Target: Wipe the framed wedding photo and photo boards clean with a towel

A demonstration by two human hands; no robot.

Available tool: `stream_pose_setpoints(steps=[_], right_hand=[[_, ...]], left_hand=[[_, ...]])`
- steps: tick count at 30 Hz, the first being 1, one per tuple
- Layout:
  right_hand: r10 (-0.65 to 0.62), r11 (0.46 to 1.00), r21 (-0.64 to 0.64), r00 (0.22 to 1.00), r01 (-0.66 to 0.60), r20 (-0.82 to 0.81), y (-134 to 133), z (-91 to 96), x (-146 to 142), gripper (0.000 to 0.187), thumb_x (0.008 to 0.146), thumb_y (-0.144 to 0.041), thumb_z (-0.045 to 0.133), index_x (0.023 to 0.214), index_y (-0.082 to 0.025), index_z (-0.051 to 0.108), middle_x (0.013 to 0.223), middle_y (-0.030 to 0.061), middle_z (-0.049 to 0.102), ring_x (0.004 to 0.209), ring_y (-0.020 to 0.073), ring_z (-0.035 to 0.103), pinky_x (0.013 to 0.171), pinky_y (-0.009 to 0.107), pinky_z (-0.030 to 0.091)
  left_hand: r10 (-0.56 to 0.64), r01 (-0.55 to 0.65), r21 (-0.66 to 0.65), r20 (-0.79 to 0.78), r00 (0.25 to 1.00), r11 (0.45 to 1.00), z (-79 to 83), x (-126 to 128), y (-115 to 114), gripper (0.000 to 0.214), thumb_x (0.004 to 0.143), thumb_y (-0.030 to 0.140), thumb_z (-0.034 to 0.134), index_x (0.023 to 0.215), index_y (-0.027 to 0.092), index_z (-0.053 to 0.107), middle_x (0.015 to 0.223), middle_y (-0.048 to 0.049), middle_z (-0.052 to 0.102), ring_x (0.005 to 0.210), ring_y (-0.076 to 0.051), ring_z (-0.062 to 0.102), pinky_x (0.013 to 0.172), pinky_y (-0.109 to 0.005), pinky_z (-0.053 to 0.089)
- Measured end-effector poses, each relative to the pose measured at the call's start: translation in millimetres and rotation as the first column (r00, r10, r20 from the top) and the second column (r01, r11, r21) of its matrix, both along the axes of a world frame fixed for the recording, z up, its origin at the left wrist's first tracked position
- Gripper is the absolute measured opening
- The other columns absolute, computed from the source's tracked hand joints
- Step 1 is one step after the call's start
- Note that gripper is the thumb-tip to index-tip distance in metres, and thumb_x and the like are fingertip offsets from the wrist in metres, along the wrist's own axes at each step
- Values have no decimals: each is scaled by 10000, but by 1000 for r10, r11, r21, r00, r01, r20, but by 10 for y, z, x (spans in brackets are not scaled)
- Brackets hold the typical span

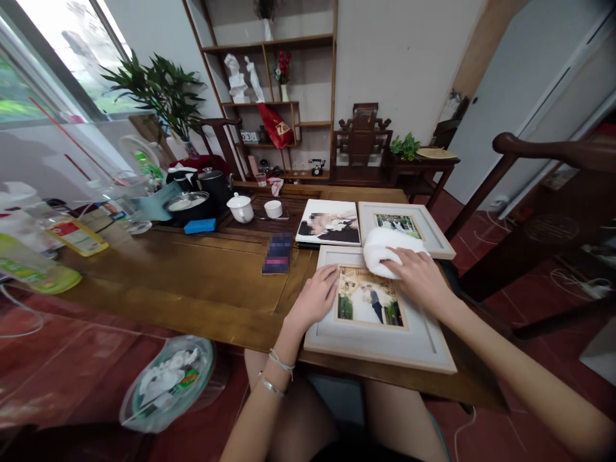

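Note:
A framed wedding photo (327, 343) with a pale wooden edge and wide light mat lies flat near the table's front edge. My left hand (316, 296) rests with fingers extended on the frame's left side, beside the picture. In my right hand (418, 276) is a bunched white cloth (380, 249), gripped over the frame's upper right part. The cloth covers that corner and overlaps the lower edge of a second framed photo (433, 224) behind. Left of that one lies a photo panel (332, 221) showing people, partly blurred out.
On the wooden table (231, 282) are a phone (277, 254), a white lidded cup (240, 208), a small white bowl (273, 208), a blue block (199, 226) and a pot (188, 204). Bottles (77, 236) stand at left. A waste bin (206, 359) is below; a dark chair (524, 224) stands right.

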State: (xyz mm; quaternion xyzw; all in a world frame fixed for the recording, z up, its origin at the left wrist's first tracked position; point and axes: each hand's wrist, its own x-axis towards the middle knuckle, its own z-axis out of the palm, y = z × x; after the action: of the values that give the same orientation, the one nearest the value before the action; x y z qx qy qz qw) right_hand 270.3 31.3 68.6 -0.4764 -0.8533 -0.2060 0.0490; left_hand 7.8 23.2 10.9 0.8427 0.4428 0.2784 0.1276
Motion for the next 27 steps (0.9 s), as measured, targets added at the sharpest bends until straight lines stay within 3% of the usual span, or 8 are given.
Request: stream_pose_setpoints(steps=[2, 5, 11, 14, 16, 19, 23, 27], right_hand=[[13, 1000, 5, 1000, -12, -13, 43, -48, -61, 471, 759, -2, 484, 1166, -197, 620, 1384, 132, 497, 1213, 345, 453, 890, 459, 384], [56, 994, -88, 997, -61, -58, -46, -108, -181, 501, 726, -15, 490, 1172, -201, 623, 1376, 111, 509, 1236, 346, 425, 930, 470, 365], [132, 932, -318, 980, -173, -146, -769, -62, -308, 568, 679, -80, 522, 1218, -244, 591, 1179, 125, 620, 1035, 304, 554, 894, 457, 410], [188, 907, -340, 961, -248, -201, -1087, -69, -312, 595, 639, -94, 559, 1201, -291, 585, 1321, 83, 541, 1147, 332, 478, 932, 487, 379], [209, 904, -330, 954, -273, -215, -1137, -94, -295, 575, 625, -99, 580, 1166, -292, 597, 1404, 60, 469, 1200, 348, 418, 946, 507, 356], [172, 932, -284, 964, -227, -204, -934, -113, -219, 509, 650, -102, 592, 1134, -258, 621, 1379, 83, 488, 1141, 342, 429, 902, 487, 376], [85, 986, -125, 979, -109, -183, -370, -68, -60, 410, 758, -113, 536, 1148, -187, 638, 1215, 142, 591, 1002, 316, 454, 840, 446, 402], [8, 999, -29, 982, -14, -187, 105, -60, -8, 416, 768, -117, 524, 1165, -167, 638, 1235, 154, 585, 1078, 353, 434, 865, 485, 382]], left_hand=[[5, -6, -1, -4, 1000, 1000, 6, 2, -3, 416, 950, 240, 356, 1351, 192, 458, 1393, -117, 477, 1332, -238, 395, 1088, -461, 389], [9, -9, -10, -18, 1000, 1000, 3, 5, 2, 414, 953, 246, 351, 1349, 189, 460, 1395, -116, 477, 1333, -235, 395, 1091, -458, 386], [-2, 2, 5, 0, 1000, 1000, -13, 6, 19, 416, 953, 236, 349, 1352, 192, 456, 1391, -119, 479, 1334, -233, 395, 1092, -458, 385], [-3, 3, -8, -5, 1000, 1000, -7, 6, 17, 418, 952, 231, 347, 1352, 183, 455, 1397, -117, 474, 1337, -230, 389, 1095, -454, 382], [-6, 6, -10, -14, 1000, 1000, -1, 5, 15, 417, 949, 226, 351, 1349, 175, 459, 1398, -122, 472, 1338, -229, 385, 1095, -454, 383], [-8, 8, -2, -17, 1000, 1000, 1, 2, 10, 417, 947, 222, 355, 1350, 185, 457, 1394, -123, 476, 1337, -228, 387, 1089, -458, 389], [-9, 10, 7, -14, 1000, 1000, -2, -2, 5, 424, 947, 223, 356, 1361, 201, 445, 1398, -114, 473, 1337, -230, 388, 1084, -463, 394], [-5, 5, 8, -14, 1000, 1000, 6, -6, -5, 420, 949, 228, 352, 1356, 197, 451, 1394, -114, 477, 1334, -231, 392, 1085, -463, 394]])
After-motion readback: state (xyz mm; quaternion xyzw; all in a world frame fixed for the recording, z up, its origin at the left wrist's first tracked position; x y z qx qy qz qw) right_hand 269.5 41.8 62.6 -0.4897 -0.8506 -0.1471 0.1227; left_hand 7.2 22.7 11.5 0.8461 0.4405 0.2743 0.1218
